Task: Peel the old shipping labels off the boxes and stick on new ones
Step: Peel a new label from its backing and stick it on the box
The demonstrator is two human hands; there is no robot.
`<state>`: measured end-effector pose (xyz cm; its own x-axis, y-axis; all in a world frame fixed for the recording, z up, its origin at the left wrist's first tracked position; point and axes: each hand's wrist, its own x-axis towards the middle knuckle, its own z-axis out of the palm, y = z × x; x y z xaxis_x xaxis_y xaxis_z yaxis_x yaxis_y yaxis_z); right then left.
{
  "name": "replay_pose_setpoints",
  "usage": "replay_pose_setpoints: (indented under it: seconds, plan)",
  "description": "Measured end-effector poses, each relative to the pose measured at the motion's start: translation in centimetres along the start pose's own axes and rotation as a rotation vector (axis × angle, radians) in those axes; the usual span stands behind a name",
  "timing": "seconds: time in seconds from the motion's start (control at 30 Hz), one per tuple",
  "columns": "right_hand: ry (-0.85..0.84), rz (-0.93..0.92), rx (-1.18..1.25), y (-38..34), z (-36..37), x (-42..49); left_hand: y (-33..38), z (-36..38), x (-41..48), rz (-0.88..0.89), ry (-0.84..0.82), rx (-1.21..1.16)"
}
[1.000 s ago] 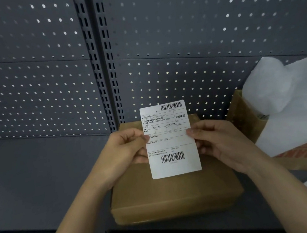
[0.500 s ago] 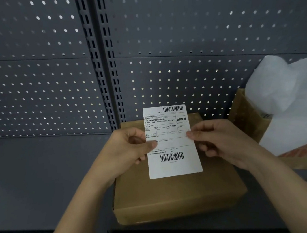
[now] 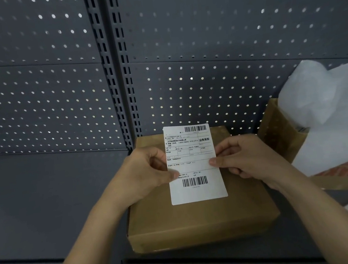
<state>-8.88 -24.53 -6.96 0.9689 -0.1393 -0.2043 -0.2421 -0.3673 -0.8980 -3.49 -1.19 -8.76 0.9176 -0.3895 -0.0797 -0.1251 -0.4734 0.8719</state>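
1. Box [image 3: 200, 220] of brown cardboard lies flat on the grey shelf [image 3: 46, 200], near its front edge;
2. white label [image 3: 194, 164] is held over the box's top, printed side up;
3. left hand [image 3: 143, 174] pinches the label's left edge between thumb and fingers;
4. right hand [image 3: 245, 156] pinches its right edge likewise.

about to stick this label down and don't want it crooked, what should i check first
1. Grip on the label: left hand and right hand pinch its side edges: ok.
2. Printed side faces up: ok.
3. Label is over the top of the box: ok.
4. Backing peeled off: cannot tell.
5. Old one gone: the visible cardboard is bare, the part behind the label is hidden: cannot tell.
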Motion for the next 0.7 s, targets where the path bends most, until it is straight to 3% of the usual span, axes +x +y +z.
replay_pose_setpoints:
  seconds: [0.3, 0.7]
  plan:
    - [0.008, -0.015, -0.048, 0.18, 0.29, 0.11, 0.28, 0.37, -0.45, -0.011, 0.025, 0.070]
    - [0.041, -0.048, -0.316, 0.68, 0.51, 0.62, 0.31, 0.34, -0.19, -0.013, 0.020, 0.172]
